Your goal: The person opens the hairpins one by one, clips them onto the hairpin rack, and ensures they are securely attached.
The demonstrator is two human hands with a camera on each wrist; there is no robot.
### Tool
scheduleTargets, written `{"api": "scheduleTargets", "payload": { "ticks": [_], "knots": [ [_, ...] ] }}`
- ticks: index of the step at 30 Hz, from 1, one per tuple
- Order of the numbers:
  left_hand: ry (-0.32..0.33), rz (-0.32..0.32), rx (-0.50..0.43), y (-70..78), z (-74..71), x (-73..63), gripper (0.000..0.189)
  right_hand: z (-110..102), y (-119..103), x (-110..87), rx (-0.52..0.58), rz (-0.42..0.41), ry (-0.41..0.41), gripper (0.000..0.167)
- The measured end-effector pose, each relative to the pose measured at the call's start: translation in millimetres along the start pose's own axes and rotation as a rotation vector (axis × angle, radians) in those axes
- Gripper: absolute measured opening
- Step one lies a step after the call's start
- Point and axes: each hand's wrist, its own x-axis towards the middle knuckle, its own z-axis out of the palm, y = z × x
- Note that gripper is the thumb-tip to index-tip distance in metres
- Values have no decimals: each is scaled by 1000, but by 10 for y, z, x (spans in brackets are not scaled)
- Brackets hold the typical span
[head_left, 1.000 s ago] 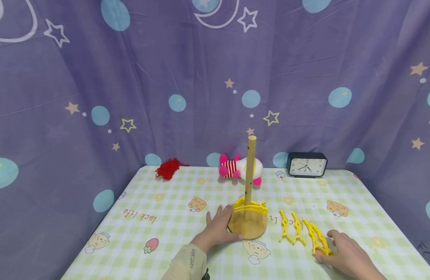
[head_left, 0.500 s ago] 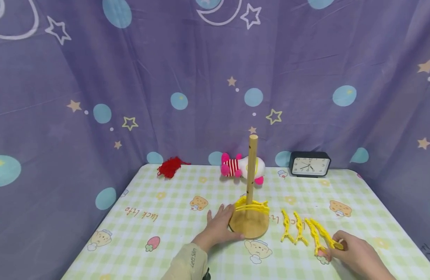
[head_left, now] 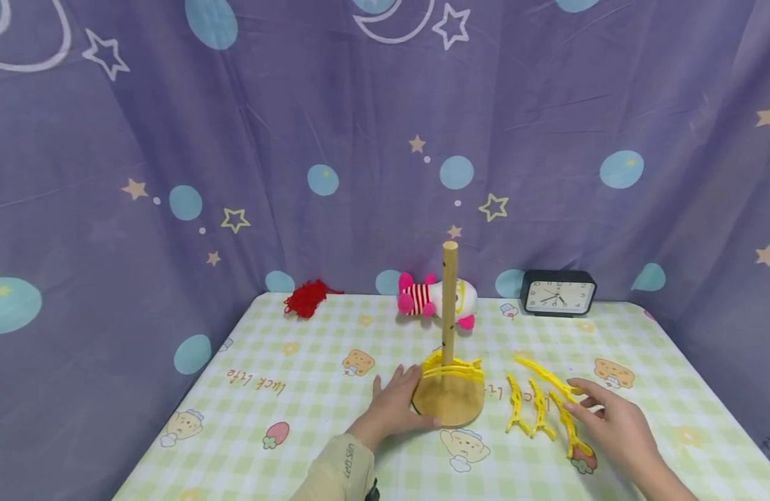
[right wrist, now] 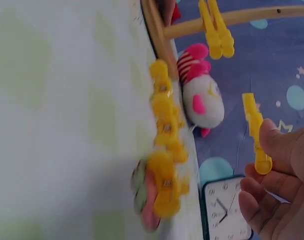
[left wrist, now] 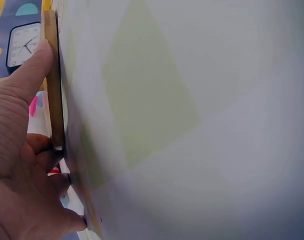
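A wooden stand, a round base [head_left: 448, 405] with an upright pole [head_left: 449, 299], is on the table. My left hand [head_left: 394, 405] grips the base's left edge, thumb at the front; the left wrist view shows the thumb [left wrist: 36, 65] on the disc's rim. Yellow plastic clips [head_left: 452, 373] cross the pole low down. My right hand [head_left: 617, 426] pinches one end of a long yellow clip [head_left: 544, 376], raised off the table in the right wrist view. Below it lie three more yellow clips with forked ends: a left one [head_left: 515, 405], a middle one [head_left: 539, 410] and a right one [head_left: 570, 430].
Toward the back of the checked tablecloth [head_left: 335, 452] lie a red tangle of yarn [head_left: 306, 299] and a pink-and-white plush toy [head_left: 422, 298]. A black-framed clock [head_left: 559, 293] stands at the back right. Behind the table hangs a purple curtain [head_left: 360, 104].
My right hand has picked up the rightmost yellow clip and moved it up and leftward above the others. My left hand has stayed on the base.
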Motion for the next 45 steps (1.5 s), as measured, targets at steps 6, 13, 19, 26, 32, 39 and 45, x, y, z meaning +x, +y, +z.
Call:
{"api": "scheduleTargets", "payload": {
  "ticks": [6, 13, 19, 26, 32, 39, 45],
  "knots": [
    [4, 18, -14, -1, -7, -26, 106, 79, -229, 60, 8, -86, 48, 44],
    [5, 14, -2, -13, 7, -23, 107, 166, -454, 129, -17, -196, 119, 37],
    [-2, 2, -7, -24, 9, -1, 107, 252, -620, 215, -33, -255, 182, 33],
    [0, -2, -14, -22, 14, -4, 106, 440, -798, 320, -47, -356, 259, 27],
    [-1, 7, -11, -1, 7, -22, 106, 598, -944, 410, -53, -477, 310, 26],
    [-1, 16, -18, 13, 6, -35, 104, 719, -1039, 481, -74, -568, 317, 26],
    [7, 11, -8, 21, -17, -50, 106, 685, -998, 442, -23, -469, 186, 47]
  ]
}}
